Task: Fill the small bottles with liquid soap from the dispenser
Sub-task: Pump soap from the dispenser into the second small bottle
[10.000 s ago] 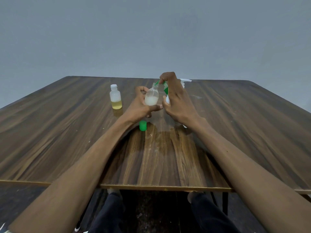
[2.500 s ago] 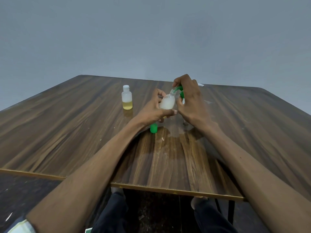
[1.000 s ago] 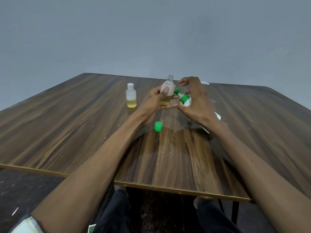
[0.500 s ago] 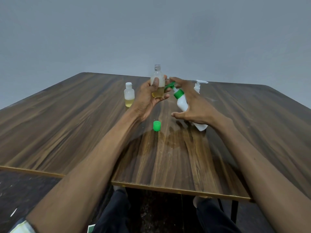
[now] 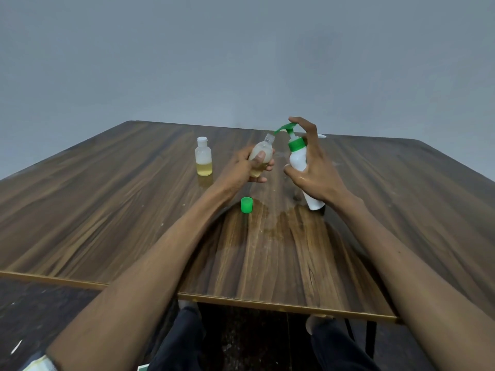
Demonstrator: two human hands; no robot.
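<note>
My left hand grips a small clear bottle, uncapped, tilted to the right, with yellowish soap in its bottom. Its mouth sits just under the green spout of a white pump dispenser. My right hand holds that dispenser, fingers round the body and a finger on top of the green pump head. The dispenser leans left with its base on the table. A loose green cap lies on the table below my left hand. A second small bottle, capped white and about a third full of yellow soap, stands at the left.
The wooden table has a wet, shiny patch in front of the green cap. Another white pump head shows just behind my right hand. The table's near edge runs above my knees; a grey wall lies behind.
My left hand lowered the small bottle from upright and tilted it to the spout. My right hand shifted its hold on the dispenser and set it on the table, a finger now on the pump.
</note>
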